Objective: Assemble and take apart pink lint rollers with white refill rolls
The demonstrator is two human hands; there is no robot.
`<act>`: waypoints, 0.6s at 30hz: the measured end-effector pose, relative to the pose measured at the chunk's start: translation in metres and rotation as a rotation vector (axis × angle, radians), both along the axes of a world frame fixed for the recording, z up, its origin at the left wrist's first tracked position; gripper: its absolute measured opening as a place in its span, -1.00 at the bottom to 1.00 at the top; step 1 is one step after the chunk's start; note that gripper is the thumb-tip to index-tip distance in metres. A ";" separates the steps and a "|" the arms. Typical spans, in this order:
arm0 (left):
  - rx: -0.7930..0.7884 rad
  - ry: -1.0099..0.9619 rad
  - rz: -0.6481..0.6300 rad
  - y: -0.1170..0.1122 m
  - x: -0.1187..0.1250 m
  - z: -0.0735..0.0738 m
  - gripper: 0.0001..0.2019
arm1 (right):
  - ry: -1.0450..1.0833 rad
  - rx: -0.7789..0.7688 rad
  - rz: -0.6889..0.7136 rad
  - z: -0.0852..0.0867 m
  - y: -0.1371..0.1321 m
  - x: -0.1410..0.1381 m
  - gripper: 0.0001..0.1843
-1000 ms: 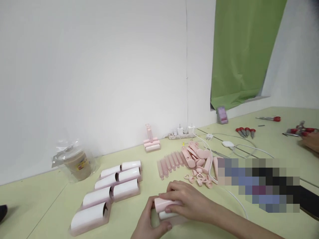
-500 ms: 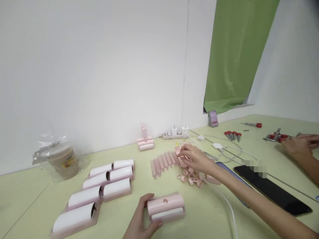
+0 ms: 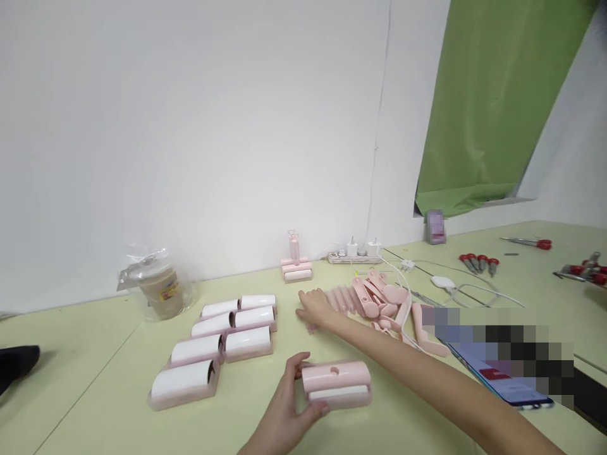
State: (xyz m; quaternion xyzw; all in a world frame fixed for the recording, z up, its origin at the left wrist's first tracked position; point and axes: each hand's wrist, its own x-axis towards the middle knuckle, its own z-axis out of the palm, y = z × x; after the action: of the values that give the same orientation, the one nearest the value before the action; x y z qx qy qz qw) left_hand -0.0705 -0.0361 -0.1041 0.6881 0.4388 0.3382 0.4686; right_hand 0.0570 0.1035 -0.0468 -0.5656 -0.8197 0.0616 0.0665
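My left hand (image 3: 289,404) grips the left end of a pink lint roller head (image 3: 336,377), which has a round hole on top and a white roll along its front. It rests on or just above the table. My right hand (image 3: 315,308) reaches over to the left end of a row of pink translucent handle tubes (image 3: 344,299). Its fingers are curled down around the end tube, whose tip shows just below the hand. Right of the row lies a heap of loose pink plastic parts (image 3: 379,297).
Several lint roller heads with white rolls (image 3: 196,349) stand in two columns at left. An upright pink lint roller (image 3: 296,268) and a power strip (image 3: 353,258) are by the wall. A bagged tub (image 3: 164,294), a white cable, phones and red-handled screwdrivers (image 3: 481,262) lie around.
My right hand has moved left from the heap of pink parts to the end of the tube row. The left hand still holds the roller head. The view has turned left.
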 end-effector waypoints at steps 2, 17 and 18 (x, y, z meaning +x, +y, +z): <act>0.010 -0.002 0.001 0.000 -0.001 0.000 -0.43 | 0.022 -0.059 -0.043 -0.001 0.002 -0.006 -0.69; 0.086 -0.008 -0.006 -0.001 0.001 0.004 -0.62 | 0.550 -0.168 0.237 0.051 -0.088 0.082 -0.89; 0.080 -0.005 -0.006 -0.001 0.001 0.004 -0.62 | 0.573 -0.164 0.241 0.048 -0.092 0.082 -0.87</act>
State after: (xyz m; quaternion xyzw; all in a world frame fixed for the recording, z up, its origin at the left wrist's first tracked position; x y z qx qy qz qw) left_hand -0.0694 -0.0370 -0.1004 0.7069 0.4217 0.3558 0.4426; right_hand 0.1387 0.0113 0.0012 -0.4274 -0.8212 0.2914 0.2409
